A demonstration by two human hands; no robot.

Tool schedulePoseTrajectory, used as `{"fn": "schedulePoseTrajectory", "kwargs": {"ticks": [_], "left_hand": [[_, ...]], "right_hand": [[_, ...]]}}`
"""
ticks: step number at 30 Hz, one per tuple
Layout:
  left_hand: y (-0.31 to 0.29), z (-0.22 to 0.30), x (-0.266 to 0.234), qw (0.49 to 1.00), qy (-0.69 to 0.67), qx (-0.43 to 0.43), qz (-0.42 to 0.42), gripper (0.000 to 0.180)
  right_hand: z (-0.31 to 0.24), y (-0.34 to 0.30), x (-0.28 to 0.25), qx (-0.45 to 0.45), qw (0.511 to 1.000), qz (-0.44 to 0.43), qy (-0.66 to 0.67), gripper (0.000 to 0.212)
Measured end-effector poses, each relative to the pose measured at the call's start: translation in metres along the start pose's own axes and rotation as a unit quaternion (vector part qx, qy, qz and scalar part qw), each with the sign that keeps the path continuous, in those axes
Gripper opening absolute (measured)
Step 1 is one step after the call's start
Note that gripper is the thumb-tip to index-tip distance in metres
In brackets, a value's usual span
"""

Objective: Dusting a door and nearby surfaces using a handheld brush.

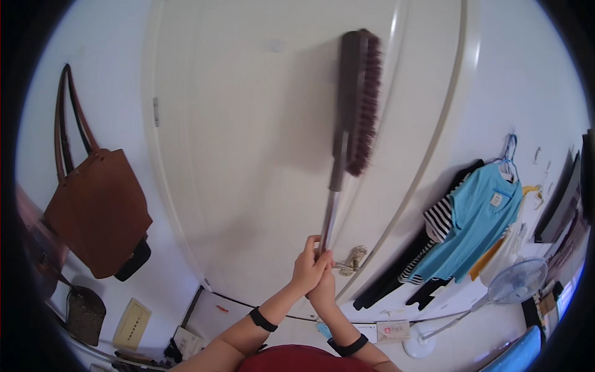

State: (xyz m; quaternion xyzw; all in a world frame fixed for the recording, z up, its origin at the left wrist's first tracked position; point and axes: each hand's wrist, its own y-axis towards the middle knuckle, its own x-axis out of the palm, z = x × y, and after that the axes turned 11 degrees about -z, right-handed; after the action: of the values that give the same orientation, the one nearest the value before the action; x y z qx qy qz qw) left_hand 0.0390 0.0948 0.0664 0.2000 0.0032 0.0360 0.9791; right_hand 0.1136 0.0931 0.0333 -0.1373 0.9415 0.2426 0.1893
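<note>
A long-handled brush (pixel 354 93) with a dark back and dark red bristles is held up in front of the cream door (pixel 229 155). Its bristles point right, and its head looks slightly blurred. My left hand (pixel 308 270) is wrapped round the metal handle (pixel 330 220). Just below and overlapping it, my right hand (pixel 323 290) is closed on the same handle; the handle's lower end is mostly hidden by my hands. Right beside my hands is the ornate door lever (pixel 353 260). Each forearm wears a black band.
On the left wall hangs a brown tote bag (pixel 102 211), with a dark bag (pixel 85 313) lower down. Several garments, including a blue shirt (pixel 480 220), hang on the right wall. Below them stands a fan (pixel 517 282), near a small box (pixel 393 330) on the floor.
</note>
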Motion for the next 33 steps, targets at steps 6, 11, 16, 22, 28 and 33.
{"fn": "schedulePoseTrajectory", "kwargs": {"ticks": [6,11,16,22,28,33], "left_hand": [[-0.023,-0.024,-0.085,0.982,-0.111,0.05,0.142,0.019],[-0.058,-0.04,-0.161,0.95,-0.209,-0.041,0.227,0.029],[-0.078,-0.056,-0.209,0.949,-0.23,-0.124,0.176,0.027],[-0.054,-0.041,-0.159,0.946,-0.298,-0.035,0.118,0.016],[-0.004,-0.023,-0.061,0.95,-0.311,0.034,-0.019,0.012],[0.03,0.004,0.006,0.96,-0.251,0.035,-0.122,0.011]], "right_hand": [[-0.019,0.012,0.073,-0.007,0.963,-0.175,-0.203,0.034],[-0.04,0.014,0.133,-0.062,0.944,-0.214,-0.244,0.027],[-0.024,0.011,0.16,-0.067,0.946,-0.282,-0.144,0.039],[-0.045,0.017,0.093,-0.045,0.945,-0.242,-0.217,0.036],[-0.041,0.001,0.003,-0.013,0.972,-0.124,-0.198,0.035],[-0.005,-0.008,-0.043,0.018,0.994,-0.039,-0.105,0.046]]}}
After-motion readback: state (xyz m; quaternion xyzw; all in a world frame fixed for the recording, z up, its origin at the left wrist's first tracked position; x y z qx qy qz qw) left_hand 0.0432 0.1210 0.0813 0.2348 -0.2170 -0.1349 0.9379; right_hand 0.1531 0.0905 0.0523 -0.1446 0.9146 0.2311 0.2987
